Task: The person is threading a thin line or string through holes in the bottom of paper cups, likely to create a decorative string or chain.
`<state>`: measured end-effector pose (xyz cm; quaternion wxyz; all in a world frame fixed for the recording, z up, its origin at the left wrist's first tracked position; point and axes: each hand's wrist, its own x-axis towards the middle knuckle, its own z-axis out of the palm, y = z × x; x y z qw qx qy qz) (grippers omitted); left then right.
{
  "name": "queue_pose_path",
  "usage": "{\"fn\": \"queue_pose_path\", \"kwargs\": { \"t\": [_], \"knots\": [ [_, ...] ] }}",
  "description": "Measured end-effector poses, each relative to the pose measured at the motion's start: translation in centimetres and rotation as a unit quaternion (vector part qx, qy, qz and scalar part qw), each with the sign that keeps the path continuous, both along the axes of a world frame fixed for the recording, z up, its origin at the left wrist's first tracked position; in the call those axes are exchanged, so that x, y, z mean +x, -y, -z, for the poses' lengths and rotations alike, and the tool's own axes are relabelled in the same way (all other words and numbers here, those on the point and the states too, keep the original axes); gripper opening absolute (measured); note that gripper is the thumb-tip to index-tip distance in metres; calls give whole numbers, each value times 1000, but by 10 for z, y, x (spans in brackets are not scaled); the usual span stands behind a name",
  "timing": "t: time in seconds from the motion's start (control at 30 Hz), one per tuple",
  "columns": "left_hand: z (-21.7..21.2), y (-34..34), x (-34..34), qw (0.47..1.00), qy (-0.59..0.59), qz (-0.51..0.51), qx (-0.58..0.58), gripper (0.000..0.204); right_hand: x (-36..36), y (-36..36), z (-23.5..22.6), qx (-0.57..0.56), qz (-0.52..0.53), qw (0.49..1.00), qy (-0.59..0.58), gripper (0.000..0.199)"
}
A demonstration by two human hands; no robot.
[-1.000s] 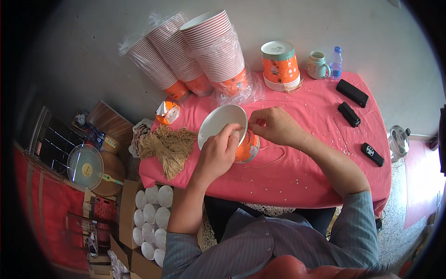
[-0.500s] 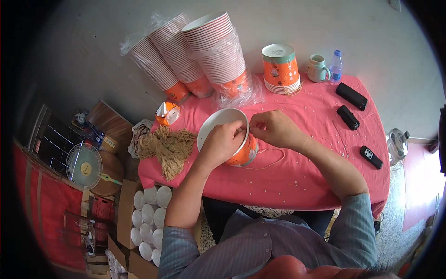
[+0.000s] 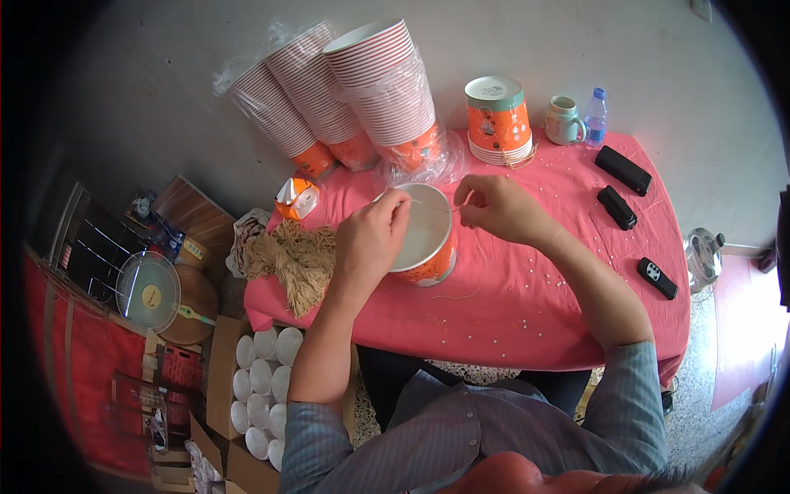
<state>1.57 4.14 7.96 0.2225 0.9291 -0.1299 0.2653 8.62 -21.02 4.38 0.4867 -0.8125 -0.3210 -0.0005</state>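
An orange paper bucket (image 3: pixel 428 270) with a white inside stands tilted towards me on the pink-covered table. Over its left rim my left hand (image 3: pixel 374 235) is closed in a pinch, with a thin string (image 3: pixel 429 203) in its fingers. The string runs across the bucket's mouth to my right hand (image 3: pixel 500 210), whose thumb and finger pinch it just off the right rim. Another piece of string (image 3: pixel 457 295) lies on the cloth in front of the bucket. A tangled bundle of tan strings (image 3: pixel 298 262) rests beside my left forearm.
Plastic-wrapped stacks of paper buckets (image 3: pixel 378 90) lean at the back. An upside-down bucket (image 3: pixel 499 123), a mug (image 3: pixel 564 123) and a bottle (image 3: pixel 596 119) stand right of them. Black devices (image 3: pixel 623 170) lie at right, a tissue pack (image 3: pixel 296 199) at left. A carton (image 3: pixel 220 370) holds white cups.
My left hand has come out of the bucket up to its left rim. My right hand has risen slightly. The string is now stretched between them, and the bucket's inside shows.
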Motion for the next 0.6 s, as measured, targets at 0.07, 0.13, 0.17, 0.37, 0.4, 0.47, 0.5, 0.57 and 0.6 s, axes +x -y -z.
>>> {"fn": "queue_pose_path", "kwargs": {
  "t": [0.07,0.13,0.17,0.37,0.4,0.47,0.5,0.57,0.6],
  "knots": [
    [-7,10,-3,995,62,64,32,14,-7,-2,-11,25,-4,998,-49,23],
    [-15,19,-1,991,77,88,61,14,-13,-5,-19,70,-43,986,-142,26],
    [-17,21,0,985,91,113,93,14,-15,-7,-20,69,-44,986,-143,26],
    [-14,39,11,988,62,142,26,19,-3,-4,-7,132,-51,974,-179,17],
    [-12,40,10,989,35,130,-59,22,-1,-5,-6,147,-61,969,-190,17],
    [3,32,19,989,15,130,-75,30,2,-6,-5,164,-70,963,-201,18],
    [8,32,23,978,-29,144,-145,33,3,-6,-5,178,-72,958,-212,19],
    [16,30,28,961,-73,158,-213,35,5,-6,-4,191,-75,953,-222,20],
    [13,31,28,924,-180,176,-288,36,6,-5,-3,209,-81,948,-227,22]
  ]
}}
